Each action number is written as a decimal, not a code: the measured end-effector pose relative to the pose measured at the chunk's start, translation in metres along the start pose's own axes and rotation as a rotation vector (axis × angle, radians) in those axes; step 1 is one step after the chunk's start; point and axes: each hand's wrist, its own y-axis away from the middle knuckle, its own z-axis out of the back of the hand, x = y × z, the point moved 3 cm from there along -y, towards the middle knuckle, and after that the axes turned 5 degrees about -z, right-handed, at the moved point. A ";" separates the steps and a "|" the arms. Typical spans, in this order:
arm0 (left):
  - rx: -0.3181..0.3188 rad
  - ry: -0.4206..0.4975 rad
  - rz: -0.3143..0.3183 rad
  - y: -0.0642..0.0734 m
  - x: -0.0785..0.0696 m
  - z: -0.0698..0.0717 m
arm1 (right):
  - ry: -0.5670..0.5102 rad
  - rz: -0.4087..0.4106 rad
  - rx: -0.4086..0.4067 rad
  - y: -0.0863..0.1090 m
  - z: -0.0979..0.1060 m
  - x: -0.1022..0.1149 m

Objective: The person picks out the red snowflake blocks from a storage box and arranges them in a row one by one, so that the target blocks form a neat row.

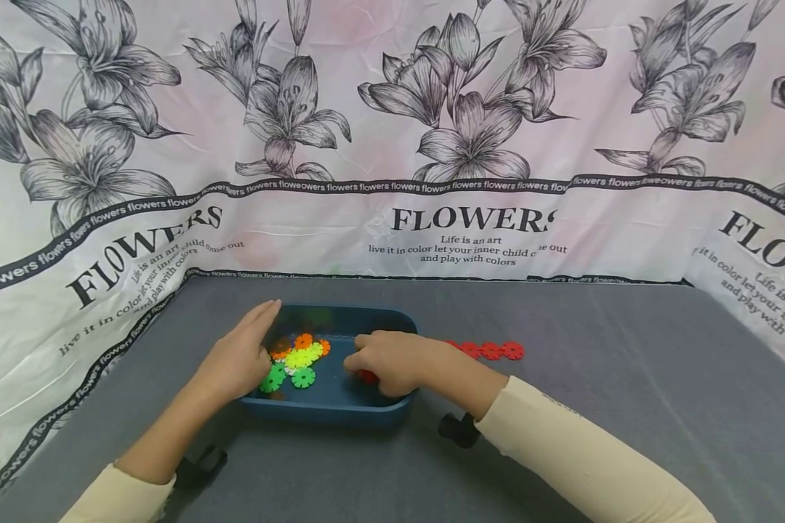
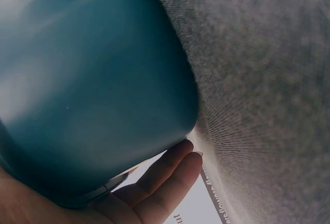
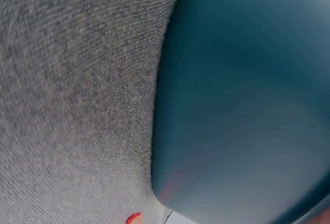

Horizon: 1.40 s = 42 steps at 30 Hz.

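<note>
A blue plastic bin (image 1: 330, 414) stands on the grey cloth. My left hand (image 1: 238, 363) holds its left end, thumb over the rim and fingers along the outside; the left wrist view shows those fingers (image 2: 167, 180) against the wall. Inside lie notched plastic discs: green discs (image 1: 304, 378), yellow discs (image 1: 301, 357) and orange discs (image 1: 304, 341). My right hand (image 1: 392, 361) reaches down into the bin's right end, its fingers curled at a red notched disc (image 1: 368, 376), which they partly hide. In the right wrist view only the bin's outer wall (image 3: 242, 105) fills the right side.
On the cloth to the right of the bin lies a row of red notched discs (image 1: 491, 351) joined edge to edge, its left end behind my right forearm. A flower-printed curtain (image 1: 471, 225) stands along the back and both sides of the grey surface (image 1: 595, 349).
</note>
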 end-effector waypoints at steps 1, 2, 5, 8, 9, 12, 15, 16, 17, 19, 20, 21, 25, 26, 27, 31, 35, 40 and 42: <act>0.000 -0.001 -0.001 0.000 0.000 0.000 | -0.006 -0.003 0.005 0.000 0.000 0.000; 0.000 -0.002 -0.001 0.000 0.000 0.000 | -0.011 -0.009 0.013 0.001 0.000 -0.001; -0.001 -0.004 -0.003 0.000 -0.001 -0.001 | -0.020 -0.042 0.072 0.003 0.001 -0.001; -0.001 -0.003 -0.001 0.000 -0.001 -0.001 | -0.025 -0.080 0.139 0.004 0.002 -0.001; -0.001 -0.004 0.000 0.000 -0.001 -0.002 | -0.029 -0.088 0.152 0.005 0.003 0.000; -0.001 -0.001 0.001 0.001 -0.001 -0.001 | -0.046 -0.091 0.150 0.005 0.004 0.001; -0.002 0.001 0.000 0.001 -0.001 -0.001 | -0.078 -0.082 0.113 0.005 0.004 0.000; -0.002 0.001 0.001 0.001 0.000 -0.001 | -0.093 -0.077 0.094 0.005 0.004 0.000; -0.001 -0.001 0.002 0.000 0.000 0.000 | -0.104 -0.071 0.071 0.005 0.003 -0.001; 0.001 -0.003 0.004 0.000 0.001 0.000 | -0.123 -0.050 0.021 0.004 0.002 -0.002; 0.002 -0.005 0.006 0.001 0.001 0.000 | -0.131 -0.038 -0.007 0.004 0.001 -0.002; 0.003 -0.008 0.008 0.001 0.001 0.000 | -0.142 -0.026 -0.037 0.004 0.001 -0.002; 0.002 -0.014 0.008 0.001 0.002 0.000 | -0.197 0.002 -0.146 0.005 -0.002 -0.004; 0.002 -0.014 0.009 0.001 0.002 0.000 | -0.208 -0.004 -0.163 0.005 -0.002 -0.005; 0.002 -0.013 0.009 0.001 0.002 0.000 | -0.213 -0.013 -0.170 0.005 -0.001 -0.005; 0.005 -0.003 0.010 0.002 0.002 -0.001 | -0.150 -0.088 -0.076 0.004 -0.003 -0.003; 0.005 0.004 0.009 0.001 0.001 -0.002 | -0.079 -0.144 0.061 0.002 -0.003 -0.002; -0.004 -0.006 0.006 0.000 0.001 -0.001 | -0.080 -0.147 0.071 0.001 0.002 -0.002; -0.005 -0.005 0.007 -0.001 0.001 -0.001 | -0.089 -0.141 0.070 0.001 0.003 -0.002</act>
